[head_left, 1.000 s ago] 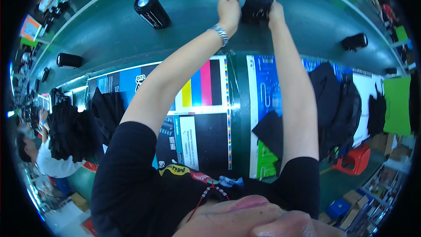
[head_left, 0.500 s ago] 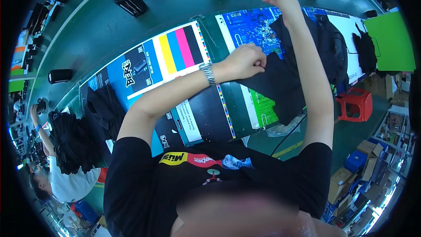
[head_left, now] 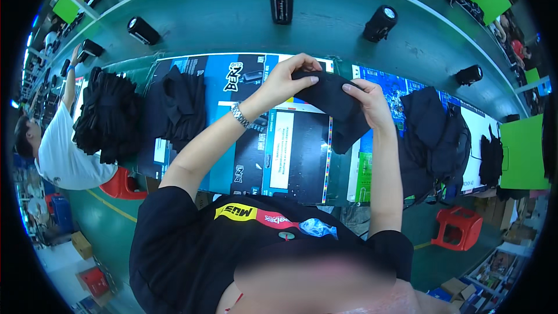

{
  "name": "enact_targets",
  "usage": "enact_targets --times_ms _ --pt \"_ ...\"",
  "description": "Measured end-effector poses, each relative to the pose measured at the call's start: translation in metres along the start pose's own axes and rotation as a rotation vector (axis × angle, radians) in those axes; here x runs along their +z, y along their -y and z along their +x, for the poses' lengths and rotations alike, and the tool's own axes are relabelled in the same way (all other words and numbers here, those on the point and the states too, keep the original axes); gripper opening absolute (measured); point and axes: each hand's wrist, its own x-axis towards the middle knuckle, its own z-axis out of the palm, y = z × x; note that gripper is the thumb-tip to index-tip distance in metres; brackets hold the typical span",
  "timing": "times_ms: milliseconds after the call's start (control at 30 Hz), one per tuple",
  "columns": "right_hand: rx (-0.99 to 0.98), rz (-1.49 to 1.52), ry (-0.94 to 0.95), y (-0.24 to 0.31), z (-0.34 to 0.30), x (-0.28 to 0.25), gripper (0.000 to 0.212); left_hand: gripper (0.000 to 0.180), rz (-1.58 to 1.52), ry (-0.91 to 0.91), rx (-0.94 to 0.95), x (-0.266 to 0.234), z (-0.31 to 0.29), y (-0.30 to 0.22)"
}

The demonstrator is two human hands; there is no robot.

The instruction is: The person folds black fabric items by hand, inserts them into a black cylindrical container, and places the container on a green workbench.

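Observation:
Between my two hands a piece of black cloth (head_left: 332, 100) is stretched by its upper edge, its lower end hanging down above the printed sheets on the table. My left hand (head_left: 295, 79), with a metal watch on the wrist, pinches the cloth's left end between thumb and fingers. At the right end my right hand (head_left: 370, 100) is closed on it in the same way, thumb on top. To the right of that hand lies a heap of black cloth pieces (head_left: 429, 136). Left of my left forearm rests another stack of black cloth (head_left: 176, 104).
Beyond the table, black cylindrical speakers (head_left: 281, 4) stand spaced along a green belt (head_left: 221, 11). A bundle of black strips (head_left: 107, 113) lies far left, beside a co-worker in a white shirt (head_left: 72, 151). Red stools (head_left: 458, 228) and a green panel (head_left: 526, 154) are at right.
My right hand has come down from over the belt to the cloth. My left hand has lifted off the heap, and both now hold a cloth piece. The view has turned; speakers sit elsewhere.

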Motion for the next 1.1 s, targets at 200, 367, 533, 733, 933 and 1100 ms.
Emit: enact_targets --times_ms 200,367,533,733,933,1100 --pt "-0.247 -0.319 -0.182 -0.021 -0.001 0.053 0.027 0.026 -0.286 -0.110 -0.312 0.007 -0.031 0.008" --pt "-0.317 -0.499 -0.152 -0.021 -0.009 0.065 0.035 0.021 -0.298 -0.029 -0.314 0.017 -0.045 0.027" --pt "-0.348 -0.509 -0.101 -0.019 -0.017 0.069 0.034 0.011 -0.260 -0.095 -0.261 0.022 -0.049 0.036" --pt "-0.553 -0.600 -0.046 -0.033 -0.017 0.079 0.024 0.016 0.164 -0.206 -0.190 0.023 -0.056 0.050" --pt "-0.513 -0.978 -0.371 -0.038 -0.011 0.050 0.036 0.030 0.240 -0.505 -0.216 0.002 -0.053 0.041" --pt "-0.446 -1.106 -0.746 -0.040 -0.005 0.057 0.036 0.032 -0.464 -0.416 -0.174 0.035 -0.050 0.025"
